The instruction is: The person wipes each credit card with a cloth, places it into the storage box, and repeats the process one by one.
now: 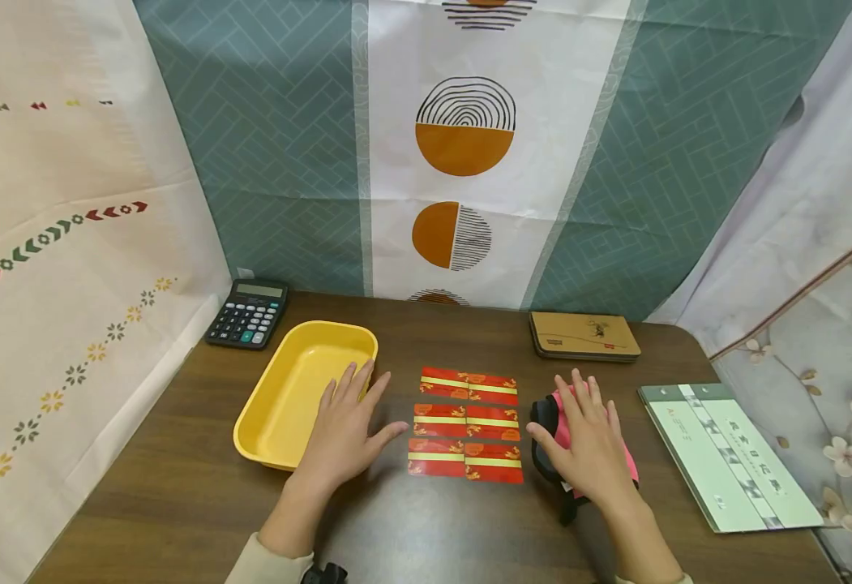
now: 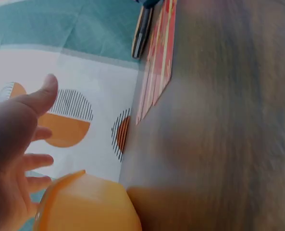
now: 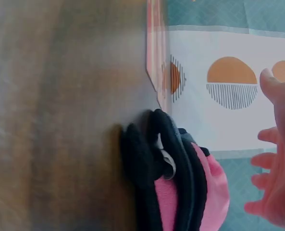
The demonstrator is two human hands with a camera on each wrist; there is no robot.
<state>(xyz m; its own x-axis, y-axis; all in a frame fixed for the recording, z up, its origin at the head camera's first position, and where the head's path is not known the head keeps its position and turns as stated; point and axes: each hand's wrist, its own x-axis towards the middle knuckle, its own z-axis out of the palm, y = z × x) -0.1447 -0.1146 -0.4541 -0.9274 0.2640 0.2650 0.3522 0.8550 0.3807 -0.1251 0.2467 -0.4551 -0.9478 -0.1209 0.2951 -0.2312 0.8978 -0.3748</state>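
Observation:
My left hand [image 1: 345, 430] hovers over the right side of a yellow plastic tray [image 1: 280, 401], fingers spread and holding nothing. In the left wrist view, the hand's fingers stay apart from the tray [image 2: 92, 204]. My right hand [image 1: 589, 446], also spread, is above a pink and black fabric item [image 1: 628, 466], perhaps a small pouch. The right wrist view shows a gap between that hand [image 3: 284, 163] and the pink item [image 3: 214, 192]. Between my hands, several red cards [image 1: 436, 462] with gold stripes lie flat in two columns and three rows.
At the back left sits a black calculator [image 1: 247, 315]. A brown notebook [image 1: 586, 334] lies at the back right, and a pale green notebook [image 1: 732, 458] lies on the right side. Patterned cloth [image 1: 462, 243] hangs behind the dark wooden table [image 1: 156, 470].

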